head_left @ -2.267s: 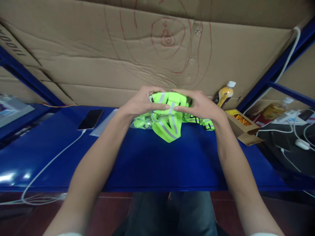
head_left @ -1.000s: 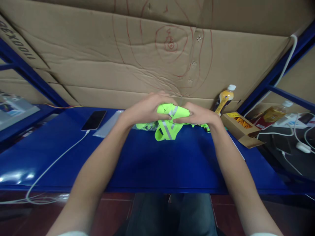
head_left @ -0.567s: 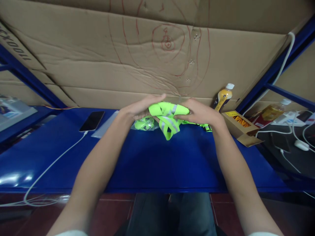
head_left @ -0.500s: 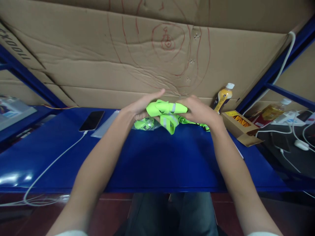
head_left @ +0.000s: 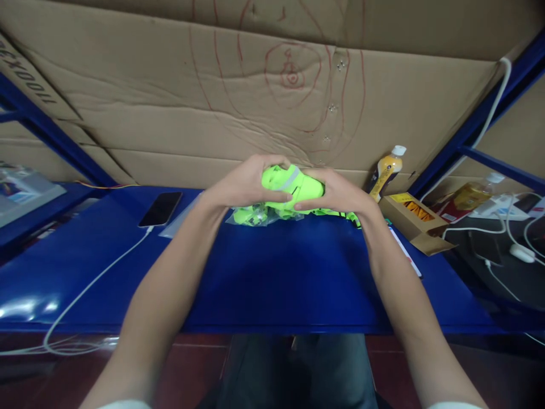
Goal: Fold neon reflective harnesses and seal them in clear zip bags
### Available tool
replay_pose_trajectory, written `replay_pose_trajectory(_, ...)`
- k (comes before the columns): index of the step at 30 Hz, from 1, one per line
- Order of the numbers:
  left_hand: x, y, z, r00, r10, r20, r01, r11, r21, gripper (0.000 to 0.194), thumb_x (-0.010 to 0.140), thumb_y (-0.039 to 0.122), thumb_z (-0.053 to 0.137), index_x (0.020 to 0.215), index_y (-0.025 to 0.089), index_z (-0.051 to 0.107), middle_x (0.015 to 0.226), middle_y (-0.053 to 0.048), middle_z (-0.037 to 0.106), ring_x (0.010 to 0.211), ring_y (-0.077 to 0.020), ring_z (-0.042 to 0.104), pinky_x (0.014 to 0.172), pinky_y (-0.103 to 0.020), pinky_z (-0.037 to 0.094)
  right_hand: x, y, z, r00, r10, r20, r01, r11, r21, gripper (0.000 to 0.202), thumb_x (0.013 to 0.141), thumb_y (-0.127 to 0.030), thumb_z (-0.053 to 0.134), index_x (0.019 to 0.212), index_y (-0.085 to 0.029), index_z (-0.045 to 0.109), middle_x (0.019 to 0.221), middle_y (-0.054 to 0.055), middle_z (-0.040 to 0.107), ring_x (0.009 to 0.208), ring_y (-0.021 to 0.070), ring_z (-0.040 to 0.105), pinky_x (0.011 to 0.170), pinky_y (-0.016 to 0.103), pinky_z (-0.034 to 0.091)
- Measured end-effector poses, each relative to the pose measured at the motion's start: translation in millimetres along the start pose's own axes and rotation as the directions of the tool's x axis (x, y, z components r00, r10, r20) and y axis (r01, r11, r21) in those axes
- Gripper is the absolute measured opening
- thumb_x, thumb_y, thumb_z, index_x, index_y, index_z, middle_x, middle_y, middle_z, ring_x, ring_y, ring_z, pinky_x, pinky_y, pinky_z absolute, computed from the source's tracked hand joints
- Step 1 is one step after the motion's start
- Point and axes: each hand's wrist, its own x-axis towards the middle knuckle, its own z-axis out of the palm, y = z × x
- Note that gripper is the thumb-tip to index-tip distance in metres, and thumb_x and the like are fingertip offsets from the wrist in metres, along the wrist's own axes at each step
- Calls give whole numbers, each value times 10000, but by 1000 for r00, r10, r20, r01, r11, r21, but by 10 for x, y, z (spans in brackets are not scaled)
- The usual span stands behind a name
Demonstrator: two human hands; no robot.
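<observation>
Neon-green strap bundle (head_left: 293, 187) is squeezed between both bare hands, sitting right in the grip, with a grey reflective stripe running across the part that shows. The left hand (head_left: 251, 184) has its side wrapped up, thumb across the front, and the right hand (head_left: 338, 192) is clasped on the other end, its thumb pointing in toward the left one. Can't really tell what the fingers round the back are doing, since the cloth and the hands hide them. Just below the grip, toward the left wrist, there's a clear plastic bag (head_left: 250, 217) with more neon stuff in it, and some green straps (head_left: 347, 216) with black bits poke out under the right hand. All of that is over the far side of a shiny blue table (head_left: 289, 284). Well left of the grip lies a dark phone (head_left: 160, 209) with a white cable (head_left: 100, 276) plugged in. Off to the right you've got a yellow drink bottle (head_left: 386, 172) (white cap, leaning a bit), then an open cardboard box (head_left: 415, 218) with orange packets inside. Behind the grip stands a cardboard sheet (head_left: 238, 125) with red rings scribbled on it.
</observation>
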Motion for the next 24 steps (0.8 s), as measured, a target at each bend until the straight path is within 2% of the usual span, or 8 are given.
replay_pose_trajectory(4, -5, 54, 75, 993, 113, -11, -113, 992, 50, 473, 799, 350, 867, 1173, 194, 623, 1129, -33, 684, 972, -192, 655, 888, -298, 483, -15, 131, 54, 984, 97, 148, -132, 958, 253, 523, 769, -574, 920, 1035, -145, 782, 861, -2, 712, 746, 150, 585, 684, 253, 464)
replay_pose_trajectory(8, -5, -113, 241, 992, 124, -16, -125, 991, -41, 515, 830, 473, 880, 1183, 194, 628, 1217, -73, 696, 1101, -231, 664, 1000, -330, 497, -78, 212, 149, 984, 108, 142, -151, 929, 337, 481, 786, -562, 901, 944, -137, 741, 774, -18, 664, 687, 134, 545, 653, 251, 439)
replay_pose_trajectory(10, -58, -241, 383, 996, 62, -57, -68, 991, -115, 543, 852, 591, 853, 1167, 185, 678, 1213, -91, 728, 1133, -257, 678, 1016, -337, 506, -160, 188, 227, 990, 83, 116, -108, 968, 227, 419, 840, -523, 867, 943, -138, 742, 764, -14, 670, 691, 144, 560, 674, 260, 440)
replay_pose_trajectory(12, -161, -364, 545, 998, -31, -48, 21, 980, -199, 546, 914, 684, 767, 1112, 177, 741, 1155, -96, 772, 1093, -271, 712, 971, -333, 530, -284, 130, 337, 996, 58, 67, -58, 998, 9, 300, 925, -429, 809, 1004, -143, 762, 823, 20, 727, 758, 183, 630, 737, 287, 456)
replay_pose_trajectory(15, -348, -481, 763, 984, -128, 121, 162, 926, -342, 540, 935, 703, 748, 1013, 171, 797, 960, -80, 804, 922, -264, 750, 835, -329, 566, -515, 44, 537, 1000, -11, 13, 14, 959, -282, 196, 1011, -251, 691, 1167, -173, 780, 1030, 99, 811, 940, 257, 722, 845, 349, 492)
replay_pose_trajectory(17, -442, -504, 875, 961, -157, 227, 248, 852, -462, 502, 894, 656, 822, 1020, 171, 813, 906, -81, 806, 851, -253, 757, 767, -329, 580, -659, 27, 666, 998, -69, -8, 60, 910, -411, 386, 977, -108, 629, 1329, -207, 750, 1228, 129, 810, 1080, 296, 729, 944, 421, 514)
replay_pose_trajectory(20, -505, -491, 992, 932, -231, 281, 355, 743, -568, 444, 792, 533, 946, 1019, 169, 833, 897, -84, 807, 767, -218, 732, 682, -313, 565, -802, 76, 818, 990, -122, -65, 62, 814, -578, 646, 886, 11, 574, 1480, -221, 682, 1412, 157, 750, 1215, 342, 694, 1039, 531, 504)
replay_pose_trajectory(24, -512, -473, 1017, 925, -284, 252, 377, 761, -527, 372, 716, 412, 988, 950, 172, 826, 864, -49, 791, 722, -185, 684, 660, -296, 531, -830, 189, 948, 985, -155, -76, 85, 818, -569, 726, 848, 31, 559, 1547, -163, 608, 1487, 205, 695, 1341, 364, 652, 1123, 570, 487)
